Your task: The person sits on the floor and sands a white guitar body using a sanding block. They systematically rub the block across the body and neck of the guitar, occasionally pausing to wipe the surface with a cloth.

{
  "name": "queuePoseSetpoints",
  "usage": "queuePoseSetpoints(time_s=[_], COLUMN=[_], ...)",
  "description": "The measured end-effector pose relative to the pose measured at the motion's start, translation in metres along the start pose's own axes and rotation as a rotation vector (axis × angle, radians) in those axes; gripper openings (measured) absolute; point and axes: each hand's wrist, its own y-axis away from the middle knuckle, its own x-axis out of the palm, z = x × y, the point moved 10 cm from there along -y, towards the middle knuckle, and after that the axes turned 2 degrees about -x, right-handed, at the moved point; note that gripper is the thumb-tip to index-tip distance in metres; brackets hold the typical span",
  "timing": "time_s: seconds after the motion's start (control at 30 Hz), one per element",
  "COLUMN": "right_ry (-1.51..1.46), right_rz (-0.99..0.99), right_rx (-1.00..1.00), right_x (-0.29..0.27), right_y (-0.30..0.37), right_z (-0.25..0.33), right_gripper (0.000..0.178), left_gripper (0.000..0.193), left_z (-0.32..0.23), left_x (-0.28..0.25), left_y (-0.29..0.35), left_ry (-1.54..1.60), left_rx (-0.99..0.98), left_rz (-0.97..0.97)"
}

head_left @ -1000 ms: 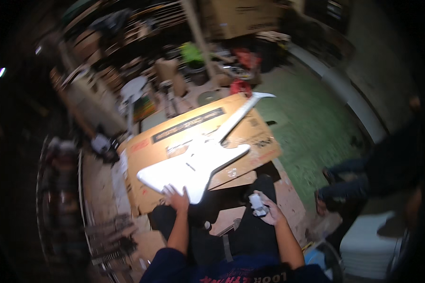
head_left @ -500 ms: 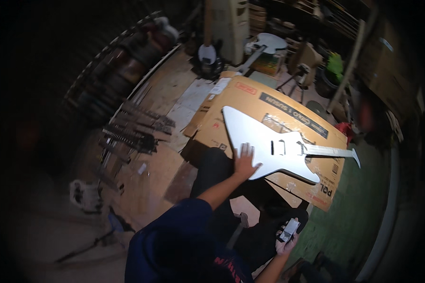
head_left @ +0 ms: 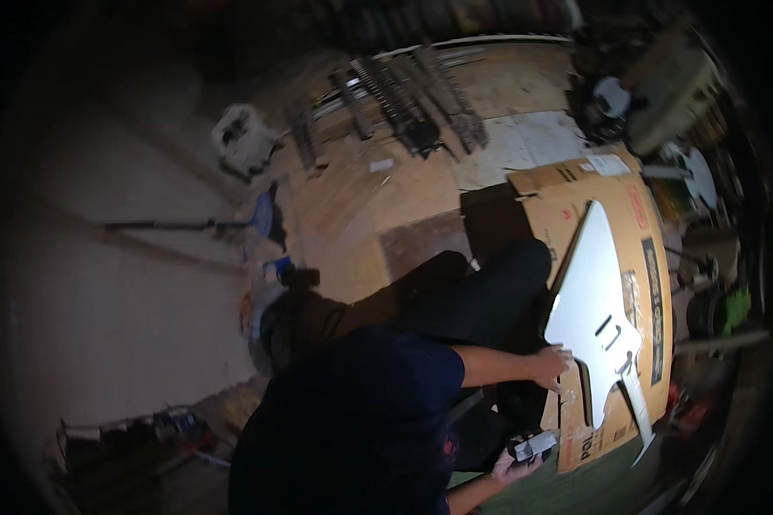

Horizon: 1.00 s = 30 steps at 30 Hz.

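Observation:
A white, angular electric guitar (head_left: pixel 594 296) with dark slots cut in its body lies on a flattened cardboard box (head_left: pixel 653 335). Its pale neck points toward the lower right. At the body's near edge is my left hand (head_left: pixel 551 366), its fingertips over the rim and closed on it. Lower down, away from the guitar, my right hand (head_left: pixel 514 466) grips a small block (head_left: pixel 535 445), pale grey on its face and dark around the sides. I cannot make out exactly what kind of block it is.
Several dark slotted metal strips (head_left: pixel 395 99) lie on the floor at the far side. A pale plastic stool-like piece (head_left: pixel 242 137) and a blue-headed long-handled tool (head_left: pixel 262 215) are at the left. Another white guitar (head_left: pixel 700 176) and a green-topped bucket (head_left: pixel 730 311) stand at the right.
The view has swung to the left, so the guitar now appears farther right and turned. My left hand has gone from lying flat on the guitar's face to its near edge. My right hand keeps the block.

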Motion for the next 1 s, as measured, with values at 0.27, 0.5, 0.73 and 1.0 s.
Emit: queuePoseSetpoints(time_s=[0.27,0.5,0.73,1.0], right_ry=[0.679,0.923,1.125,1.183], right_rz=[-0.188,-0.005,-0.064,-0.399], right_rx=[-0.109,-0.28,-0.378,-0.516], right_x=[0.041,0.175,0.152,0.087], right_y=[-0.116,-0.117,-0.107,-0.046], right_z=[0.057,0.019,0.037,0.036], right_gripper=[0.049,0.058,0.035,0.066], left_gripper=[0.039,0.04,0.024,0.028], left_z=[-0.041,-0.038,-0.043,-0.069], left_x=[-0.041,-0.118,-0.108,-0.054], left_y=[-0.008,0.02,0.016,0.045], left_ry=[1.024,0.982,1.338,1.294], left_rx=[-0.186,-0.283,-0.208,-0.334], left_rz=[-0.234,-0.433,-0.288,0.141])
